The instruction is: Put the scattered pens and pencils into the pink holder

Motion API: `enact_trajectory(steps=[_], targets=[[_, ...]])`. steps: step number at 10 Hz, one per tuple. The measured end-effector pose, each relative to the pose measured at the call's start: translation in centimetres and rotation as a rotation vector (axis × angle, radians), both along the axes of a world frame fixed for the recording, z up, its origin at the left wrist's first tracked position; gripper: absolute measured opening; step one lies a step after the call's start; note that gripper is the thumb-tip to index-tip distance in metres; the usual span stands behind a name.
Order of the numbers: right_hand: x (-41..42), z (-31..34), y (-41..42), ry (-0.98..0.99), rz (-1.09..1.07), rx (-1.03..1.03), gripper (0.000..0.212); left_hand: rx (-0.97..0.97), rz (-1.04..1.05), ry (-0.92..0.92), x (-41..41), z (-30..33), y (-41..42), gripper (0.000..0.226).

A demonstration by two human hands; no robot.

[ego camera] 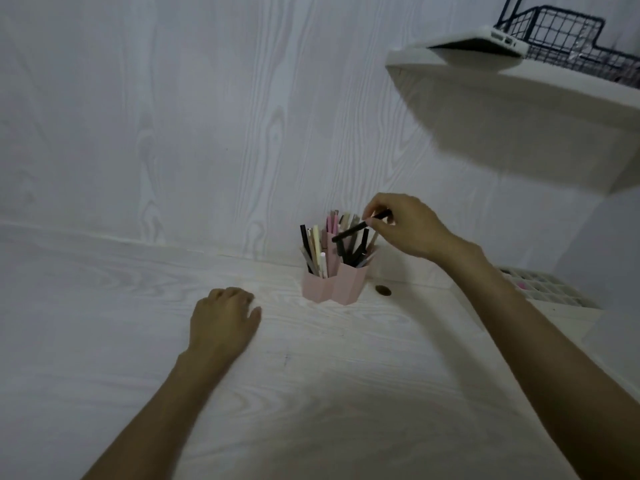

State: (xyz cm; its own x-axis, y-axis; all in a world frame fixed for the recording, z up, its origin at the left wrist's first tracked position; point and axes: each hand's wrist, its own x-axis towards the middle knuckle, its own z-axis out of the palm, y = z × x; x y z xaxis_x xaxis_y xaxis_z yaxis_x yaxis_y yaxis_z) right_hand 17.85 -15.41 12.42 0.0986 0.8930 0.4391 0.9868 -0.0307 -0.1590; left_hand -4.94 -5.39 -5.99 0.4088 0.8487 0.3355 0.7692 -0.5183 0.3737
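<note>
One black pen (360, 227) is pinched between thumb and fingertips of the right hand (401, 225), held tilted, its lower end pointing down-left over the crowded right compartment of the pink holder (334, 285). Grip is closed on the upper part of the pen; the top end pokes out behind the fingers. Pen tip looks just above or among the dark pens (356, 249) already standing there; contact cannot be told. Left hand (223, 315) rests on the white desk (138, 341) left of the holder, well apart from it, fingers loosely curled, holding nothing visible. Holder is multi-cell, sits near the back wall, left cell with light and dark pencils (313, 249), rear cell with pinkish ones. No loose pens visible on the desk surface in view, so this is likely the last or a late insertion step. Next move, as a judgement: tip the pen more upright, aim at a gap among the packed pens, lower, then release. Risk: crowded cell could block or nudge the holder. Brown round spot (383, 290) on desk right of holder. Shelf (519, 109) with wire basket (568, 32) up right; white grid organiser (550, 287) at right edge.
</note>
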Motion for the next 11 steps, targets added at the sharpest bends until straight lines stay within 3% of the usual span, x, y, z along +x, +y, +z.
enact_trajectory(steps=[1, 2, 3, 5, 6, 7, 9, 10, 11], targets=[[-1.1, -0.9, 3.4, -0.281, -0.097, -0.239, 0.015, -0.011, 0.0, -0.047, -0.3, -0.5, 0.4, 0.042], [-2.1, -1.9, 5.7, -0.345, -0.118, -0.379, 0.005, -0.009, 0.002, -0.066, -0.2, -0.7, 0.6, 0.042], [-2.2, -2.3, 6.7, -0.229, -0.101, -0.394, 0.016, -0.006, 0.001, -0.07, -0.2, -0.9, 0.8, 0.043], [-2.8, -4.2, 6.2, -0.238, -0.073, 0.036, 0.021, -0.001, 0.003, -0.077, -0.2, -1.1, 0.9, 0.042], [-2.9, -6.8, 5.8, -0.527, -0.072, 0.073, 0.02, 0.005, 0.007, -0.069, -0.1, -1.1, 0.8, 0.043], [-2.5, -8.5, 5.2, -0.637, -0.13, -0.09, 0.043, 0.008, 0.012, -0.062, -0.1, -1.1, 0.7, 0.043], [-1.3, -6.7, 4.2, -0.524, -0.063, -0.2, 0.049, -0.03, 0.01, -0.06, -0.3, -0.6, 0.6, 0.043], [-0.2, -5.0, 2.5, -0.291, -0.008, 0.135, 0.044, -0.143, -0.016, -0.07, -0.7, 0.1, 1.3, 0.042], [2.4, -3.5, 0.0, -0.01, -0.138, 0.521, 0.036, -0.376, -0.069, -0.08, -1.0, 2.3, 3.1, 0.049]])
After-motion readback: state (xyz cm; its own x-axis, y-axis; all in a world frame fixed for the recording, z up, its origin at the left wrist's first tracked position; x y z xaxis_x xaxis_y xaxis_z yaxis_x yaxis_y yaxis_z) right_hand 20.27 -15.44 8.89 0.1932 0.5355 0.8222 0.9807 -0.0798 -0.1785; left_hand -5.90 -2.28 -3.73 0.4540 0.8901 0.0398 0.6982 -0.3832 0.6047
